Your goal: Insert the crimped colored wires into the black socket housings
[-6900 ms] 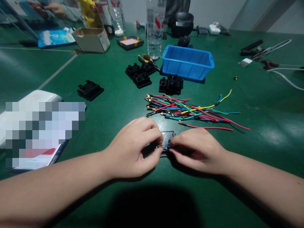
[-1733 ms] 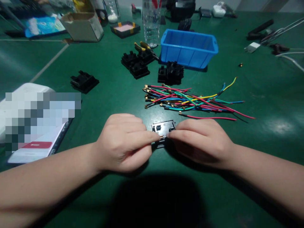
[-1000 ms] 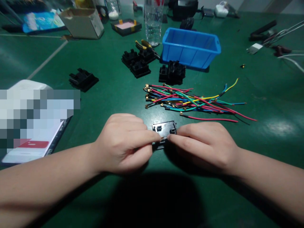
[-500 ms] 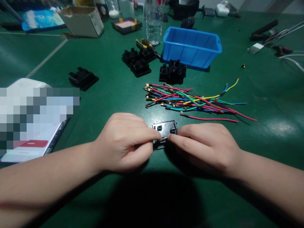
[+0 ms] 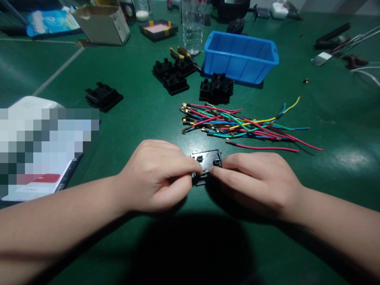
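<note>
A small black plastic connector housing (image 5: 207,160) lies on the green table in front of me. My left hand (image 5: 157,176) is closed, pinching the housing's left edge between thumb and forefinger. My right hand (image 5: 255,182) is closed too, its fingertips pinched at the housing's front edge on a small terminal I can hardly see. Just beyond the housing lies a bundle of coloured wires (image 5: 237,126) with brass terminals at their left ends.
Black connector housings sit in groups (image 5: 173,75), (image 5: 216,88), and one alone (image 5: 103,96). Behind them stand a blue plastic bin (image 5: 241,57), yellow-handled pliers (image 5: 181,53), a clear water bottle (image 5: 192,25) and a cardboard box (image 5: 101,23). A blurred booklet (image 5: 41,154) lies left.
Both hands stay pinched on the housing; my fingertips have shifted slightly along its front edge. The view has tilted down a little since the earliest frame.
</note>
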### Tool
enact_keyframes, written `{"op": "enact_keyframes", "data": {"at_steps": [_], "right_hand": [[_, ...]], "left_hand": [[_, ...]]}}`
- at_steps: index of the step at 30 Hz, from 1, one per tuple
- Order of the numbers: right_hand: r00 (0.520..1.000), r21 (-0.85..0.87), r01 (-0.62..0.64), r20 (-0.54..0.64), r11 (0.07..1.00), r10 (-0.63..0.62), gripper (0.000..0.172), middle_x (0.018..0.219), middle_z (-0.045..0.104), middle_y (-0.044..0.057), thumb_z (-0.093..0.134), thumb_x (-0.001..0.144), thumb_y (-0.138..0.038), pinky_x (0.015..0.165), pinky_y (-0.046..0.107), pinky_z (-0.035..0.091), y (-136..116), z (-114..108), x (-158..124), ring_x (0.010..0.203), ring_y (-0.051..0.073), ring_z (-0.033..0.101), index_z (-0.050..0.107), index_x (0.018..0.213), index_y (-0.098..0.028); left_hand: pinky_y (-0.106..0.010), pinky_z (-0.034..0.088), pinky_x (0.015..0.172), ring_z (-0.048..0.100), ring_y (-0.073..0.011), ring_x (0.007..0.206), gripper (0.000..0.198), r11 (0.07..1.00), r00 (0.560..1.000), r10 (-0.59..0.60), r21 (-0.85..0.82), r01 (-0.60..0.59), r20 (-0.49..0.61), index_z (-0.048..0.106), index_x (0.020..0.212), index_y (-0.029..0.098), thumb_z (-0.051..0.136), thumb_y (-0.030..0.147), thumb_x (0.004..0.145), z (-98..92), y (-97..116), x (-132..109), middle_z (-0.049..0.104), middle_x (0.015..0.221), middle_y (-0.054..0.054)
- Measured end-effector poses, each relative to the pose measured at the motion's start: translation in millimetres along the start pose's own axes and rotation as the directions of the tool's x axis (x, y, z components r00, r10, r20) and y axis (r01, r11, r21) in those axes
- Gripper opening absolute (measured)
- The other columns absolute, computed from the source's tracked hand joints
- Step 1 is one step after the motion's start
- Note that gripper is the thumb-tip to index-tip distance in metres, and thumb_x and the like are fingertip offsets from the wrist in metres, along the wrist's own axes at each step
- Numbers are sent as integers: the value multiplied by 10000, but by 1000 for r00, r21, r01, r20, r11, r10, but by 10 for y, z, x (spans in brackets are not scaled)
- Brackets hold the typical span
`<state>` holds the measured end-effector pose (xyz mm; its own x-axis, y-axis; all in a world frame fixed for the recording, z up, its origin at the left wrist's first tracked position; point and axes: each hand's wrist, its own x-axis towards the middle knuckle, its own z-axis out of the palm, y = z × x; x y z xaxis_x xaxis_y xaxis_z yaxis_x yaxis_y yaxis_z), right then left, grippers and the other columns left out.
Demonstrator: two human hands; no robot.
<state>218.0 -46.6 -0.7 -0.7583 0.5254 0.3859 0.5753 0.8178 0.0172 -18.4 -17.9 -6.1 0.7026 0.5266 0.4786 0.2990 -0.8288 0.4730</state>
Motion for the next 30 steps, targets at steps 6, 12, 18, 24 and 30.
{"op": "enact_keyframes", "data": {"at_steps": [6,12,18,24,30], "right_hand": [[1000,30,12,13,999,-12,270,793,648,27,400,986,-180,523,286,284,6,-12,26,612,135,487,661,921,-188],[1000,156,4,8,988,-5,176,841,659,52,471,949,-172,560,275,356,35,30,20,665,144,531,647,951,-163],[1000,203,-22,-2,979,23,129,865,660,62,526,921,-176,576,272,385,58,56,10,689,150,550,619,1007,-153],[996,238,-87,43,967,79,147,852,657,57,526,912,-194,573,273,374,63,57,10,697,152,567,617,1021,-156],[997,242,-75,34,967,69,164,714,597,15,507,918,-198,541,286,311,65,57,21,596,132,485,635,999,-136]], "left_hand": [[-279,308,507,486,-114,470,210,998,1000,17,53,-17,12,679,866,184,497,96,810,-4,2,-5,595,548,15],[-289,303,491,465,-121,452,225,997,999,38,66,-40,21,667,844,169,467,72,810,-69,55,55,567,518,10],[-285,296,491,483,-116,457,244,992,998,66,109,-68,21,681,909,171,473,82,818,-64,40,39,569,520,16],[-296,280,509,473,-119,479,238,995,997,64,77,-66,33,683,922,192,498,98,806,9,3,-7,550,522,21],[-297,273,493,432,-120,454,205,1000,992,-26,16,24,127,637,727,182,464,87,782,-8,44,36,505,502,17]]}}
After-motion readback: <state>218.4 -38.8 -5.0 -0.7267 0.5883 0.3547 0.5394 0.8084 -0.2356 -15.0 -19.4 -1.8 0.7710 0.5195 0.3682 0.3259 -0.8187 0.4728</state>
